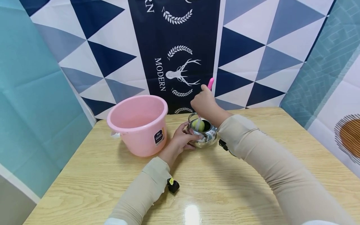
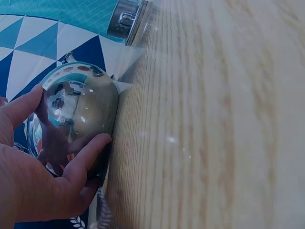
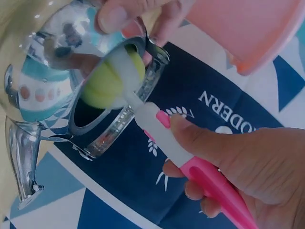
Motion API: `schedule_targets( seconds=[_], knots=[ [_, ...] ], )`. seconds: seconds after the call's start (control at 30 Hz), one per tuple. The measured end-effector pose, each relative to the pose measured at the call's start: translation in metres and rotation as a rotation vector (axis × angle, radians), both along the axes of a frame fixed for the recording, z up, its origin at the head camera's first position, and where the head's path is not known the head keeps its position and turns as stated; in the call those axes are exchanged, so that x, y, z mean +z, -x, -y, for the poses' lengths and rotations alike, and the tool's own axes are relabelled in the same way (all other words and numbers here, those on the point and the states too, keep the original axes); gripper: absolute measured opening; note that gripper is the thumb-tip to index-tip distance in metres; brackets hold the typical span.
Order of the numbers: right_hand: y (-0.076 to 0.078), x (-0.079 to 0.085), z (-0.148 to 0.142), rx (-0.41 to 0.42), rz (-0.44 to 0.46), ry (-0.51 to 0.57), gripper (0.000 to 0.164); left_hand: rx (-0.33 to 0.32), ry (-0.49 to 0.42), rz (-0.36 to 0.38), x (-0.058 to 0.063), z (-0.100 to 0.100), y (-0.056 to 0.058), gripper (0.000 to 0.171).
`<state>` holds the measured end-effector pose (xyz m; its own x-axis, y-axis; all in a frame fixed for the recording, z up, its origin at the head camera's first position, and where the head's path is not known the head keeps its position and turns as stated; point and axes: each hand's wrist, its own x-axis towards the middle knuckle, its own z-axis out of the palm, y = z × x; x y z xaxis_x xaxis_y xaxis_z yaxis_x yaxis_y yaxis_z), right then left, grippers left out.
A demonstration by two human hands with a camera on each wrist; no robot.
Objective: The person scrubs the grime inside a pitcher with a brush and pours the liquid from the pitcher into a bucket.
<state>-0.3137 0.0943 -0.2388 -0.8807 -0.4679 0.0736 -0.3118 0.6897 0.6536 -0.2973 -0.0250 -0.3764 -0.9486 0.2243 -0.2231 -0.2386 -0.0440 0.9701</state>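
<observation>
A shiny round metal teapot (image 1: pixel 207 140) stands on the table near the back wall, its lid off and its spout (image 3: pixel 24 162) showing in the right wrist view. My left hand (image 1: pixel 180 137) holds its side, thumb and fingers spread round the belly. With my right hand (image 1: pixel 204 101) I grip the pink and white handle (image 3: pixel 209 183) of a sponge cup brush. The brush's yellow-green sponge head (image 3: pixel 112 81) sits in the teapot's mouth, its lower part hidden inside. The teapot's hoop handle (image 3: pixel 114 136) is beside the brush neck.
A pink bucket (image 1: pixel 136 126) stands left of the teapot, close to my left forearm. A metal-topped cylinder (image 2: pixel 126 21) appears beyond the teapot in the left wrist view. The patterned wall (image 1: pixel 112 47) rises behind the wooden table (image 1: pixel 225 193).
</observation>
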Motion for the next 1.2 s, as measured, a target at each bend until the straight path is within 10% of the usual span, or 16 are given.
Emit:
schedule_targets(
  seconds=[0.63, 0.83, 1.2],
  knots=[
    [-0.012, 0.007, -0.013, 0.013, 0.0, -0.076, 0.008, 0.025, 0.012, -0.04, -0.002, -0.003, 0.001, 0.085],
    [-0.016, 0.014, -0.024, 0.009, 0.103, -0.034, 0.041, 0.03, 0.008, -0.029, -0.001, -0.002, 0.001, 0.087],
    [-0.014, 0.008, -0.03, 0.061, 0.083, 0.074, 0.038, 0.027, 0.005, -0.009, -0.002, -0.003, 0.001, 0.087]
  ],
)
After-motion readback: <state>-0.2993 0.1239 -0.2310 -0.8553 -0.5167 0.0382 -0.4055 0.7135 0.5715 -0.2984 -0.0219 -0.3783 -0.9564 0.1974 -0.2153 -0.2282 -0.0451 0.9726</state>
